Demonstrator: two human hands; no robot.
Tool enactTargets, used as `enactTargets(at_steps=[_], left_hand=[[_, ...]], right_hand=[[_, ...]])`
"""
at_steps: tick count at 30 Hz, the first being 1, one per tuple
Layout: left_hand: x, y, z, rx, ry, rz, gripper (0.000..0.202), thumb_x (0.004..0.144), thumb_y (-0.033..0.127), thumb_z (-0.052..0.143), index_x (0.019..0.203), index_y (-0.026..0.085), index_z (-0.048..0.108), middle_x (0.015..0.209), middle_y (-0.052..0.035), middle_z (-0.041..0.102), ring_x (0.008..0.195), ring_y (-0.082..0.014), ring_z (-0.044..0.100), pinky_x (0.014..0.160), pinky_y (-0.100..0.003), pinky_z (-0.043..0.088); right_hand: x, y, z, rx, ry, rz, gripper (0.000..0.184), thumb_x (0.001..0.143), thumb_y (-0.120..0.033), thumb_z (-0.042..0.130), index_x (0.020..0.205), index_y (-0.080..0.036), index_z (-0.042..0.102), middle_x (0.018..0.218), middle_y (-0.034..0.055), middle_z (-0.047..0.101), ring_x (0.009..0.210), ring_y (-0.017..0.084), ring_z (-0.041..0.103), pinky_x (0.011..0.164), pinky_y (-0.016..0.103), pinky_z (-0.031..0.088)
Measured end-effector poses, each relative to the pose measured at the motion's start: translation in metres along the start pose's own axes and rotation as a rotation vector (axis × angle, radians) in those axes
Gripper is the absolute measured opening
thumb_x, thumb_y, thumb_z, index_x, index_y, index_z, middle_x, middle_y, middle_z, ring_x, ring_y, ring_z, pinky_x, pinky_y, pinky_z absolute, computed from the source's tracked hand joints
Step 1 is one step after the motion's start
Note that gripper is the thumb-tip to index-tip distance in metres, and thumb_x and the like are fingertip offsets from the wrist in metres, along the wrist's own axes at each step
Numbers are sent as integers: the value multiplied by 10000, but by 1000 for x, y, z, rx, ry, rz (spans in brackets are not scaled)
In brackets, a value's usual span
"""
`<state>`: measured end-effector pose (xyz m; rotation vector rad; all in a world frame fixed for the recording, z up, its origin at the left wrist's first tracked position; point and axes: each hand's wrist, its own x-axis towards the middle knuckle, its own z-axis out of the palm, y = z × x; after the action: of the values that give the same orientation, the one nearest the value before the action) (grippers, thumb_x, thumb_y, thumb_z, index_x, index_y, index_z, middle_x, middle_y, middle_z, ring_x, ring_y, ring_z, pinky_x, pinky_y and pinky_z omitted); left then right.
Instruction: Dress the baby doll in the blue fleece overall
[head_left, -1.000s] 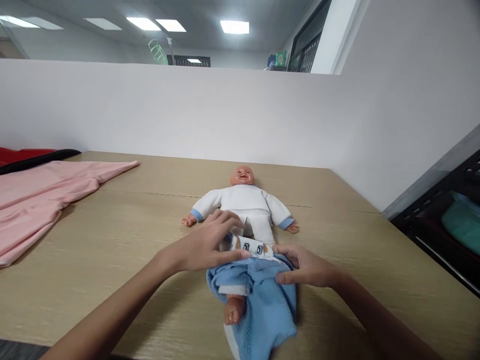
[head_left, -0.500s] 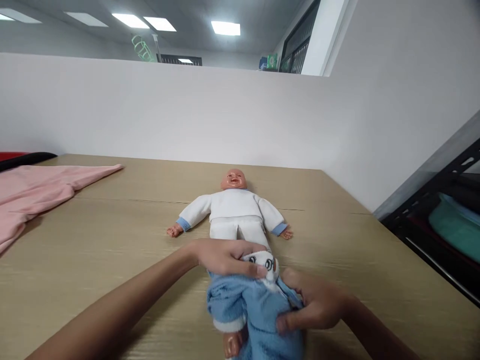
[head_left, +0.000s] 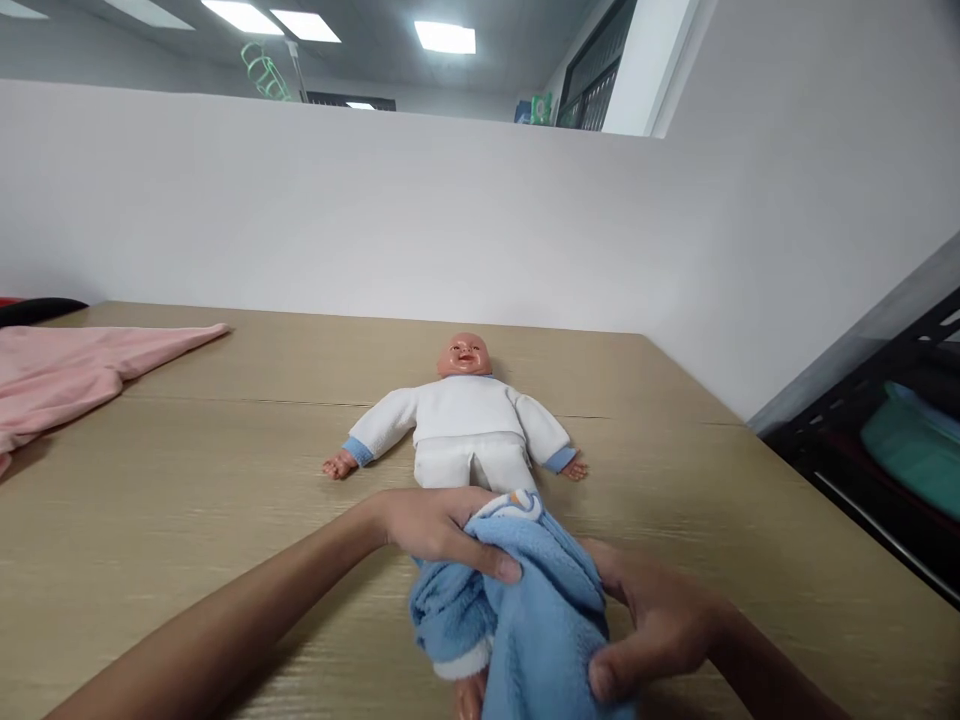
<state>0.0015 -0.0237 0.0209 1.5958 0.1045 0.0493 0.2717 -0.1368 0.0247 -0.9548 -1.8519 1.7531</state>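
A baby doll in a white top with blue cuffs lies on its back, head away from me and arms spread. Blue fleece pants with a white-trimmed cuff are bunched over its lower legs, and one bare foot sticks out of a cuff. My left hand is closed on the upper edge of the pants, thumb on top. On the right side of the pants, my right hand grips the fabric, its thumb in front and its fingers partly hidden behind. The doll's other foot is covered by the cloth.
The doll lies on a wooden table. Pink cloth is spread at the left, with a black-edged red object behind it. A white wall borders the far edge. A black rack holding green fabric stands at the right.
The printed face on the pants has folded over and is mostly out of sight. My right hand has shifted slightly right and down with the fabric. The left hand keeps its hold.
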Motion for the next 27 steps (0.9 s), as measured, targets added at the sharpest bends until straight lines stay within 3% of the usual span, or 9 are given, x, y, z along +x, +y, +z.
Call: enactTargets(at_steps=[3, 5, 7, 11, 16, 19, 22, 24, 27], left_hand=[[-1, -1, 1, 5, -88, -123, 423, 790, 417, 937, 1110, 183, 789, 1070, -35, 803, 997, -245, 759, 976, -321, 627], [-2, -4, 3, -42, -181, -194, 559, 633, 376, 1028, 1096, 173, 789, 1113, -59, 815, 998, -290, 771, 951, -353, 650], [-1, -8, 3, -79, -199, -204, 686, 558, 363, 1058, 1149, 158, 777, 1203, -92, 804, 1058, -333, 766, 976, -392, 648], [2, -17, -2, -62, -77, -89, 620, 702, 454, 987, 1195, 153, 762, 1183, -82, 796, 1143, -320, 739, 1086, -437, 592], [0, -30, -14, -103, -11, -13, 543, 869, 562, 841, 1225, 165, 739, 1149, -57, 772, 1168, -270, 713, 1145, -429, 535], [-4, -33, -14, -108, -8, -40, 480, 891, 536, 825, 1185, 167, 741, 1142, -63, 767, 1173, -275, 706, 1143, -431, 530], [-6, -35, -9, -133, 10, -63, 499, 856, 525, 854, 1174, 158, 735, 1105, -72, 763, 1103, -267, 721, 1085, -419, 566], [-6, -36, -6, -189, -26, -57, 625, 729, 534, 939, 1170, 142, 731, 1069, -80, 761, 1040, -279, 734, 1031, -432, 597], [-5, -37, -2, -227, -98, -54, 851, 502, 481, 1048, 1206, 136, 716, 1050, -84, 768, 1037, -323, 741, 982, -454, 623]], right_hand=[[1, 13, -1, 164, 83, 18, 599, 858, -634, 822, 1276, -209, 765, 1048, 68, 753, 1023, 279, 692, 942, 386, 570], [5, 28, -2, 285, 259, 36, 588, 889, -697, 761, 1231, -219, 780, 1052, 73, 764, 1005, 266, 697, 955, 406, 566], [9, 39, -2, 338, 341, 78, 601, 900, -725, 733, 1228, -222, 781, 1110, 87, 769, 1068, 279, 696, 1023, 446, 545], [10, 31, 0, 204, 226, 115, 609, 955, -700, 684, 1347, -236, 727, 1226, 96, 749, 1240, 310, 650, 1139, 496, 480], [10, 6, 8, 221, -124, 17, 758, 824, -704, 825, 1376, -197, 709, 1187, 110, 759, 1131, 316, 705, 998, 430, 561], [14, 18, 9, 293, -19, -23, 692, 827, -601, 875, 1387, -234, 698, 1194, 84, 764, 1110, 275, 720, 1019, 401, 552], [18, 40, 7, 410, 155, -73, 668, 835, -615, 863, 1377, -266, 692, 1223, 79, 765, 1121, 254, 719, 1044, 390, 537], [21, 48, 6, 494, 196, -59, 592, 871, -619, 829, 1329, -261, 714, 1197, 79, 774, 1073, 231, 730, 1009, 367, 547], [23, 42, 7, 476, 146, -48, 549, 899, -608, 809, 1292, -234, 724, 1122, 74, 785, 1019, 208, 736, 986, 341, 554]])
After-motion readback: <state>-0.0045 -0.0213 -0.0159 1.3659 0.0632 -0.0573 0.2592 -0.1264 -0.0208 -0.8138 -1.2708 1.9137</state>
